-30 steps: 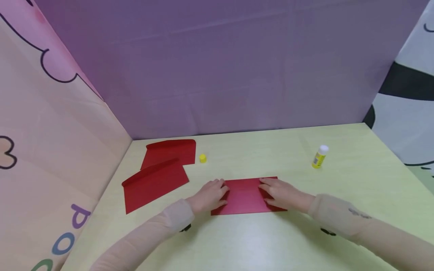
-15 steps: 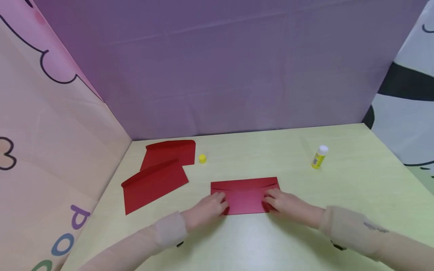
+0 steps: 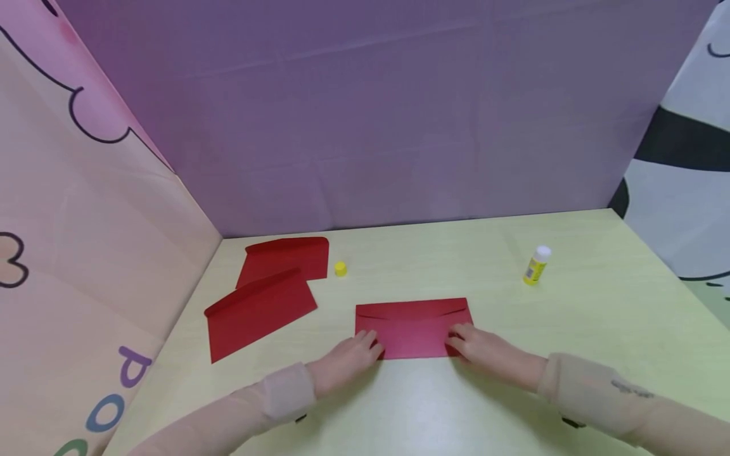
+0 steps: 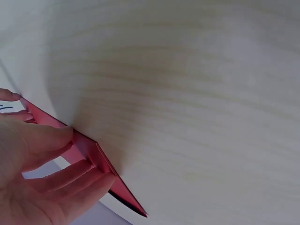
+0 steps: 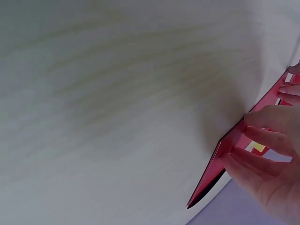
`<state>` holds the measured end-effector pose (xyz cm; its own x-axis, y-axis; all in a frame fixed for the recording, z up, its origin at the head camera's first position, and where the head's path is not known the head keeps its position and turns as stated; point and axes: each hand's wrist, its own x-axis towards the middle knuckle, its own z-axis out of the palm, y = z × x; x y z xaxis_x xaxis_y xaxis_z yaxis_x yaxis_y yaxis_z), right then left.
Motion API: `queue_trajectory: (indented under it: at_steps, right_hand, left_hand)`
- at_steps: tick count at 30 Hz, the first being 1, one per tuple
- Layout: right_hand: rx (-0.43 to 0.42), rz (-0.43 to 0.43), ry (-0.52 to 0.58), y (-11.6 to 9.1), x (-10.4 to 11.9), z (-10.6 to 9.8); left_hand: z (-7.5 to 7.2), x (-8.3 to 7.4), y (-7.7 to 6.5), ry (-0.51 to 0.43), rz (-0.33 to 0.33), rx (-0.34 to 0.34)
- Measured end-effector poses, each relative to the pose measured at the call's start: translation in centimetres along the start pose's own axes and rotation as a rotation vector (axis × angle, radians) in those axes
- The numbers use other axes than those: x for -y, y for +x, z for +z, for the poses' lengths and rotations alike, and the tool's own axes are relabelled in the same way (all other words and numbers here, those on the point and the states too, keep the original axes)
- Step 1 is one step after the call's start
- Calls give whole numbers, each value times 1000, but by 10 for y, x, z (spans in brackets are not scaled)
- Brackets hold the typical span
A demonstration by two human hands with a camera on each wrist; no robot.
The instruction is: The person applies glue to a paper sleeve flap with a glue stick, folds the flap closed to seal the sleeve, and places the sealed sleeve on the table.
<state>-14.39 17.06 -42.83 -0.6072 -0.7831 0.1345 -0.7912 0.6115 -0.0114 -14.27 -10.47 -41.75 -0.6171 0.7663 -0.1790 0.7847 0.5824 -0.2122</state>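
A red envelope (image 3: 413, 332) lies on the table in front of me, its long flap folded down along the far side. At its near left corner my left hand (image 3: 349, 360) rests with bent, spread fingertips on the paper. My right hand (image 3: 493, 356) touches the near right part in the same manner. In the left wrist view, the thumb of the left hand (image 4: 56, 178) lies at the envelope's near edge and the other fingers touch its face. The right wrist view has the right hand (image 5: 267, 154) likewise against the envelope (image 5: 211, 171).
Two more red envelopes overlap at the left: a nearer one (image 3: 259, 316) and a farther one (image 3: 288, 256). Beside them sits a small yellow cap (image 3: 340, 268). A yellow glue stick (image 3: 535, 271) with a white end stands at the right. A purple backdrop (image 3: 353, 126) rises behind the table (image 3: 433, 411).
Both hands have slid from the envelope's far half toward its near edge, uncovering the folded flap. In the last half second they moved only slightly nearer. The other items stayed put.
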Motion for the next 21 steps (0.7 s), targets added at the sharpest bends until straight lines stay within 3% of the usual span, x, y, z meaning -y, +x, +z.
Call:
queue_trajectory:
  at_steps: [8,21]
  right_hand:
    - [36,85,25,6,-11,2]
    - [29,185,3,23,-39,10]
  left_hand:
    - [4,10,13,-13,-15,-73]
    - [5,33,45,-116,-84,-67]
